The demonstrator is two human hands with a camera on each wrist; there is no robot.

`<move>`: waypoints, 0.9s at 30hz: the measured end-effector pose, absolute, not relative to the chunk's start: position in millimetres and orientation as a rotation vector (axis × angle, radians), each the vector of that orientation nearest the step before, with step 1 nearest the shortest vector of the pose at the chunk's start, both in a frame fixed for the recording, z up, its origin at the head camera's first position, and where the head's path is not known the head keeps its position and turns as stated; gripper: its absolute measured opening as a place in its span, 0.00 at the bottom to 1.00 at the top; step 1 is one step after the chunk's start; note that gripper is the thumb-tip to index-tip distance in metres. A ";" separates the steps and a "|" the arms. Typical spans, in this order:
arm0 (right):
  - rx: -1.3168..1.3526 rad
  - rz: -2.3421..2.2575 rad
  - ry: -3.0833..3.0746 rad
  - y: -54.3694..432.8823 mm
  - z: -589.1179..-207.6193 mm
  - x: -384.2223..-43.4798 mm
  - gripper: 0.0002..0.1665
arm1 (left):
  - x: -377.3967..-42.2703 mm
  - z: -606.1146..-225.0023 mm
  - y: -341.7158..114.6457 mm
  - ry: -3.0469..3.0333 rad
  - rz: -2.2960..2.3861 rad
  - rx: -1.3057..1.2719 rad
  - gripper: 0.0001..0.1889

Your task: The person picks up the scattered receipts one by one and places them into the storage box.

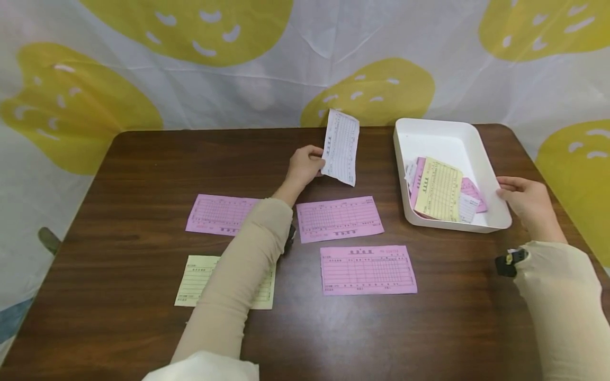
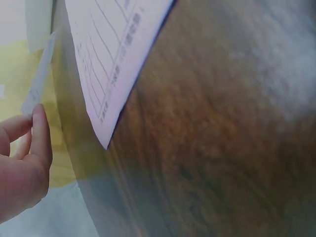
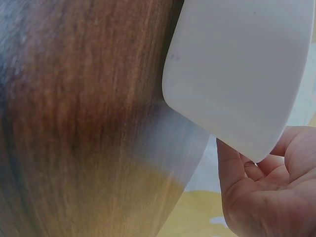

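Note:
My left hand pinches a white printed receipt slip by its left edge, near the back of the table. The slip stands raised and tilted; in the left wrist view, the slip appears nearly edge-on between thumb and fingers. My right hand holds the right wall of a white tray, thumb and fingers about the rim, as the right wrist view also shows at the tray's corner. Inside the tray, a yellow slip overlaps pink and white ones.
Pink slips lie on the brown table at left, middle and front. My left forearm partly covers the left pink slip and a yellow slip. A patterned curtain hangs behind the table.

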State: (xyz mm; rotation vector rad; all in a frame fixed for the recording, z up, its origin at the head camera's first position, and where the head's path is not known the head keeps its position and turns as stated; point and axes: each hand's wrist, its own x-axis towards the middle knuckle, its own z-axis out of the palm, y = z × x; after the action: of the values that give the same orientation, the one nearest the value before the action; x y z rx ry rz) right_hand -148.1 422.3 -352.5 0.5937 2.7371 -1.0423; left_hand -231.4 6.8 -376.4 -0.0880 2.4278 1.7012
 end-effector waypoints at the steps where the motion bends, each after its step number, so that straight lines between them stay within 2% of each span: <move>1: 0.596 -1.037 2.737 422.5 -352.7 -148.1 0.32 | -231.7 -376.8 7.6 2.410 1.741 -0.085 0.16; 15: 0.587 -1.051 2.741 425.2 -354.8 -150.4 0.31 | -222.6 -366.2 24.3 2.074 2.000 -0.084 0.18; 27: 0.582 -1.047 2.743 419.9 -354.6 -152.8 0.30 | -206.0 -360.9 63.4 1.934 2.057 0.006 0.17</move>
State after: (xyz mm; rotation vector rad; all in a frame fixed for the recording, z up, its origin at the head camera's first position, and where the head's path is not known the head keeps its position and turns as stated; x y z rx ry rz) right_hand -152.8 419.9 -354.6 0.5817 2.7433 -1.0466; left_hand -206.0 63.4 -360.9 0.0061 1.9342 2.0568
